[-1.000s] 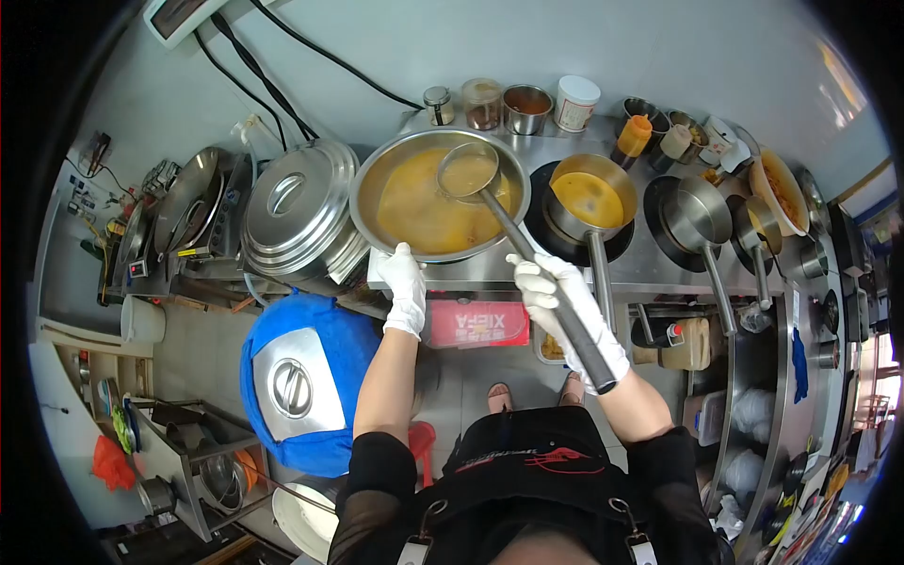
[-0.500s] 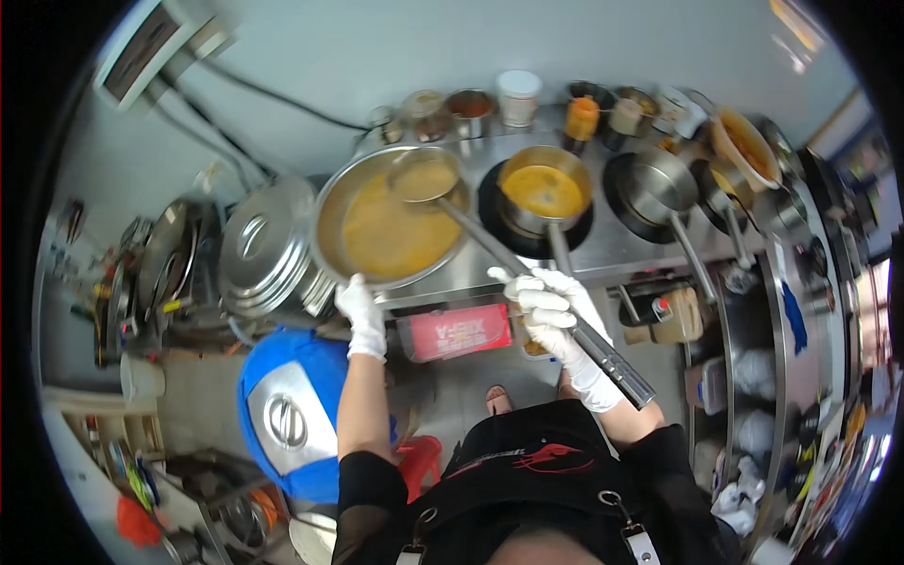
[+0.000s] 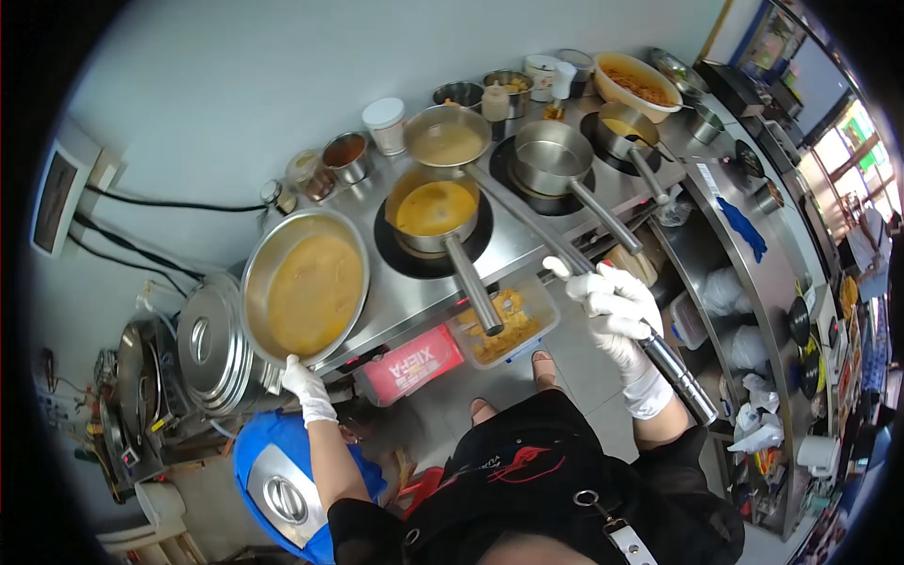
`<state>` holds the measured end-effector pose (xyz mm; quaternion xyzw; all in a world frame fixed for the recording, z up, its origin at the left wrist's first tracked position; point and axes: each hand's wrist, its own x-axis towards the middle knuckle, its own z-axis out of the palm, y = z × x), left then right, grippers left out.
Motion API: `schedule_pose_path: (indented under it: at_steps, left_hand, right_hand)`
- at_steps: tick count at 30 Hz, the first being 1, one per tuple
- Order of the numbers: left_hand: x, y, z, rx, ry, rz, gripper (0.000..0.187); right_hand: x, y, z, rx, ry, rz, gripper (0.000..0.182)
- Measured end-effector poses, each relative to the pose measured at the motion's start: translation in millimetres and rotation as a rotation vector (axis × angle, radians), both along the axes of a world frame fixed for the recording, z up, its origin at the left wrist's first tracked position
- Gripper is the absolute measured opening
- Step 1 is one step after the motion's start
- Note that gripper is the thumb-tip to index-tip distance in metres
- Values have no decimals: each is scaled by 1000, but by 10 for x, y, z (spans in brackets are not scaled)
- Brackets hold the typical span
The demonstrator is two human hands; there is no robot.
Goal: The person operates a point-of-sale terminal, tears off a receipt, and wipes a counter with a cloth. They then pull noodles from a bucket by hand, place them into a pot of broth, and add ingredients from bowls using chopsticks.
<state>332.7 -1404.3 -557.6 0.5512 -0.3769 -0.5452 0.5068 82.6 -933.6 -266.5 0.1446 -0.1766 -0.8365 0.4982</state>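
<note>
in the head view, the gloved right hand (image 3: 617,311) has its fingers curled round the long handle of the ladle (image 3: 447,138), the forefinger straighter than the rest. the ladle's cup, full of cloudy liquid, appears just beyond the saucepan (image 3: 435,209) of yellow liquid. the gloved left hand (image 3: 308,388) touches the near rim of the wide steel bowl (image 3: 257,315), thumb at the edge; how tightly its other fingers close, i cannot tell. half a second earlier, the ladle's cup was over the wide steel bowl; now it is clear of it, to the right.
</note>
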Motion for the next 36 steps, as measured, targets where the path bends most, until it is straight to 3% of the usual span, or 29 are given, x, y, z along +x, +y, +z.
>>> schedule_pose_path:
  at_steps: [4, 8, 14, 23, 31, 33, 36]
  left_hand:
    - [-15, 10, 62, 9, 2, -6, 10]
    - [56, -106, -76, 21, -39, -11, 8]
    - [95, -184, -127, 21, -7, 16, 9]
    - [89, -102, 75, 80, -117, -8, 8]
    - [144, -247, -160, -40, -191, 57, 6]
    - [142, -265, -187, -58, -162, 75, 6]
    - [145, -281, -203, -75, -163, 119, 8]
  right_hand:
    - [-311, 265, -39, 166, 185, -131, 51]
    - [-787, 512, -414, 360, 384, -164, 43]
    - [-1239, 557, -616, 633, 424, -245, 29]
    - [-1516, 458, -754, 704, 494, -152, 18]
    - [-1522, 375, -989, 881, 709, -50, 9]
    - [-1418, 322, -942, 1192, 846, -119, 9]
    - [-1305, 304, -963, 1359, 906, -99, 12]
